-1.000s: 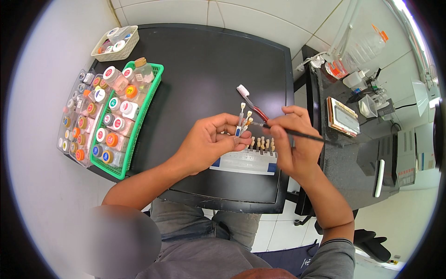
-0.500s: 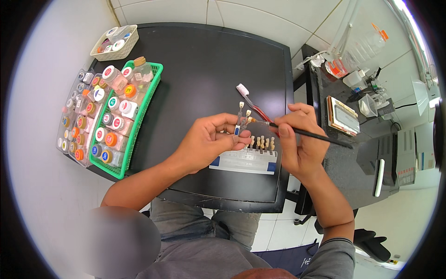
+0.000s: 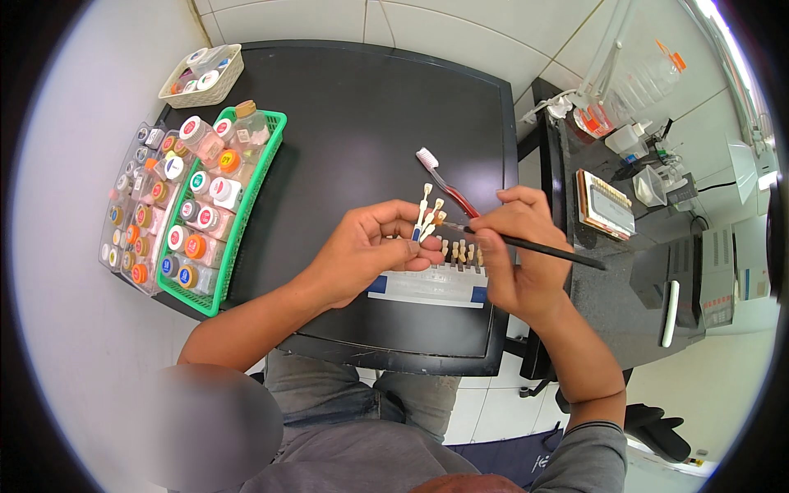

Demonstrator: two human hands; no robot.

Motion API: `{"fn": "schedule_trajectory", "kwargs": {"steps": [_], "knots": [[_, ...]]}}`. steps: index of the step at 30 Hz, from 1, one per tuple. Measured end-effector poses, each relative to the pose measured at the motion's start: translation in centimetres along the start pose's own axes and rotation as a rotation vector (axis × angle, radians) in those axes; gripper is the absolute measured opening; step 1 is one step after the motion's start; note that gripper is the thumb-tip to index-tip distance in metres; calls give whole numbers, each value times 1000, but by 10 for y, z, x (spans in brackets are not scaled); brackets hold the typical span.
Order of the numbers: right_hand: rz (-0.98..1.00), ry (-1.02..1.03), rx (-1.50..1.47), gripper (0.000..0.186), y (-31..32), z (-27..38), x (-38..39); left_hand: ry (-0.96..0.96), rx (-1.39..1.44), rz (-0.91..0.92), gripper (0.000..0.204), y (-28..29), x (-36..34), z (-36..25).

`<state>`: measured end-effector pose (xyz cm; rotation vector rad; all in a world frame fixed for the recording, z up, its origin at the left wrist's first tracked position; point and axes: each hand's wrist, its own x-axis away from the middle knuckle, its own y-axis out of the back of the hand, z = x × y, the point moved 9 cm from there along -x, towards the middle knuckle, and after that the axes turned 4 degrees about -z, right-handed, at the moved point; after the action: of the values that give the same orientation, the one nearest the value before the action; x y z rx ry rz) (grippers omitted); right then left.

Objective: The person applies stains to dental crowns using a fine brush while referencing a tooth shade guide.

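Centrally, over the near half of the black table point(image 3: 345, 123), the left hand point(image 3: 370, 251) has its grip clamped on a small fan of tooth-shaped shade tabs point(image 3: 429, 209), fingers and thumb pinched around their lower ends. The right hand point(image 3: 514, 255) is closed on a thin black brush point(image 3: 534, 246), whose tip touches one of the tabs. Just beneath both hands lies a white shade-guide holder point(image 3: 427, 287) with blue corners and more tabs standing in it, close to the table's near edge. A red-handled toothbrush point(image 3: 444, 181) lies just beyond the hands.

Open tabletop stretches behind and left of the hands, up to a green basket of small capped jars point(image 3: 246, 222) along the left edge, with a clear tray of more jars point(image 3: 131, 222) beside it, and a small white basket point(image 3: 201, 78) at the far left corner. To the right stands a dark speckled counter point(image 3: 608, 279) crowded with bottles and tools. Floor and walls are pale tile.
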<state>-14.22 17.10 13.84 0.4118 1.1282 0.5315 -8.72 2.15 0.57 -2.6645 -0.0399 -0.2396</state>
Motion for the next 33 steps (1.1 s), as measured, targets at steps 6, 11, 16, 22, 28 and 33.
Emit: {"fn": "schedule_trajectory", "kwargs": {"steps": [6, 11, 16, 22, 28, 33], "knots": [[-20, 2, -11, 7, 5, -4, 2, -12, -58, -12, 44, -2, 1, -3], [10, -15, -1, 5, 2, -4, 1, -64, -113, -6, 47, -2, 3, -1], [-19, -17, 19, 6, 6, -7, 1, -72, -130, -3, 51, -4, 4, -3], [8, 54, 7, 7, 1, 1, -1, -51, -114, 13, 56, -6, 4, -2], [-31, 4, 13, 8, 9, -4, 0, -42, -121, 7, 57, -6, 4, -1], [14, 23, -10, 7, 2, 2, -2, -46, -140, 22, 56, -6, 3, -1]]}}
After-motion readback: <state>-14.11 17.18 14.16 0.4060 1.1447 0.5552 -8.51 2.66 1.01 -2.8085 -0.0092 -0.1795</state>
